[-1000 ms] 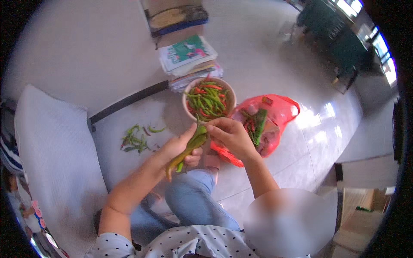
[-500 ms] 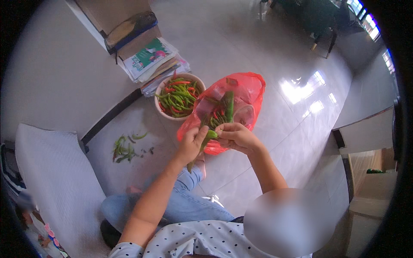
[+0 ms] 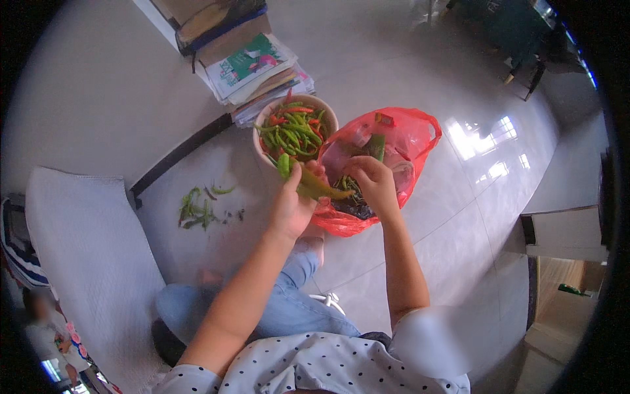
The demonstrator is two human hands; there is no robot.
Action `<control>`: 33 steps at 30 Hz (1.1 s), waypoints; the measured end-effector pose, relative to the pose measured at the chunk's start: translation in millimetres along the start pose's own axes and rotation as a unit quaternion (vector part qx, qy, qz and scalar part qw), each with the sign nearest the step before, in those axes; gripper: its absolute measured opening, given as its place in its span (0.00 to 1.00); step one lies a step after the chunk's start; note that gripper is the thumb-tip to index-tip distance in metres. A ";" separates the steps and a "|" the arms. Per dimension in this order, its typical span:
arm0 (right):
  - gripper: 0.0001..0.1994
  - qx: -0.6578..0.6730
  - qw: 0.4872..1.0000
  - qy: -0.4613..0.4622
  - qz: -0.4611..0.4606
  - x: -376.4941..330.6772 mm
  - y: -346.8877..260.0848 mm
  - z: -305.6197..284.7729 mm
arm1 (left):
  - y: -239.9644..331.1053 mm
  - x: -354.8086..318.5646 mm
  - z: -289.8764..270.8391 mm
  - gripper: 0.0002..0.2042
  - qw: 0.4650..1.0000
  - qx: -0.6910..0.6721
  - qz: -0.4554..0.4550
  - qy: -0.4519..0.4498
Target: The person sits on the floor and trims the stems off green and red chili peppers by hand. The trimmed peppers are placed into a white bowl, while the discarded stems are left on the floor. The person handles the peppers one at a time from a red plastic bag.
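A long green pepper [image 3: 321, 188], yellowish toward its tip, is gripped in my left hand [image 3: 293, 209] just in front of the bowl. My right hand [image 3: 377, 187] is over the opening of a red plastic bag [image 3: 420, 134], fingers bent down and drawn together among its contents; what they pinch, if anything, is hidden. Inside the bag are a larger green piece [image 3: 376, 146], thin green stalks and a dark plastic wrapping [image 3: 354, 207]. A round pale bowl [image 3: 333, 117] heaped with green and red chili peppers [image 3: 292, 131] stands left of the bag, touching it or nearly so.
Green scraps [image 3: 197, 209] lie on the tiled floor at the left. Behind the bowl sits a stack of papers and booklets [image 3: 256, 69]. A white quilted cover [image 3: 88, 243] is at the left, with another person [image 3: 56, 341] beyond it. Dark furniture legs [image 3: 525, 75] stand far right.
My hands have moved apart: the left one has gone toward the bowl with the pepper, while the right has reached over the bag. The whole view has shifted slightly.
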State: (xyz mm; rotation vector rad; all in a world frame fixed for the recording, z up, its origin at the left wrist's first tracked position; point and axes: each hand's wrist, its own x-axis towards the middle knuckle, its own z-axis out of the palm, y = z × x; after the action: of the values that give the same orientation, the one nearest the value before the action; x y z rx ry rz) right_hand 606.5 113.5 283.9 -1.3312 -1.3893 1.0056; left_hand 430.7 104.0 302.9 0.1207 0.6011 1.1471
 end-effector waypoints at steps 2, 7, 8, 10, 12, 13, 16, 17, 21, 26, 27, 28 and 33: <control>0.09 0.107 0.986 -0.108 0.067 -8.5 -19.4 -2.1 | 3.6 1.3 -1.2 0.13 0.999 -0.042 -0.012 -0.010; 0.10 0.207 0.943 -0.221 0.139 -24.9 -41.4 13.2 | 4.0 3.5 1.4 0.16 0.997 -0.052 0.038 0.031; 0.10 0.198 0.947 -0.202 0.149 -28.4 -46.6 20.3 | 5.5 1.9 1.9 0.16 0.999 -0.039 0.022 0.023; 0.09 0.056 0.979 -0.156 0.119 -34.1 -37.4 32.3 | 6.8 -1.7 8.2 0.15 0.999 -0.044 0.008 0.006; 0.08 0.022 0.992 -0.098 0.071 -40.7 -43.1 31.5 | 9.1 -3.5 15.0 0.14 0.997 -0.077 0.014 -0.008; 0.08 0.006 0.996 -0.070 0.046 -42.2 -46.9 32.1 | 10.8 -0.1 9.1 0.13 0.996 -0.087 0.027 -0.002; 0.07 -0.019 0.996 -0.063 0.060 -45.5 -46.6 30.9 | 15.5 5.9 -8.7 0.11 0.992 -0.117 0.050 -0.006; 0.07 0.013 0.997 -0.059 0.045 -48.3 -41.8 35.6 | 16.3 5.3 -11.6 0.10 0.991 -0.126 0.048 -0.023; 0.09 -0.045 0.985 -0.137 0.091 -48.9 -56.9 36.1 | 14.0 -1.6 5.1 0.08 0.991 -0.130 0.026 0.034; 0.08 0.020 0.983 -0.161 0.082 -48.8 -58.3 38.2 | 16.3 -2.6 -3.5 0.06 0.973 -0.228 -0.038 -0.010; 0.08 0.031 0.983 -0.164 0.072 -48.9 -56.7 37.4 | 17.4 -2.2 -2.9 0.06 0.961 -0.272 -0.058 -0.017; 0.08 0.081 0.975 -0.186 0.092 -48.1 -58.3 35.5 | 18.3 -2.4 -1.7 0.06 0.941 -0.325 -0.088 -0.037; 0.11 0.250 0.929 -0.248 0.119 -47.9 -58.8 29.8 | 24.2 -7.8 14.2 0.05 0.843 -0.491 -0.206 -0.074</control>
State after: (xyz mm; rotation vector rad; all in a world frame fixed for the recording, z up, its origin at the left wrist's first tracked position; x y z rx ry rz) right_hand 562.8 62.6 330.1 -0.9017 -1.2117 1.8170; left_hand 415.9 110.4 327.3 -0.7688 -0.1561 0.8900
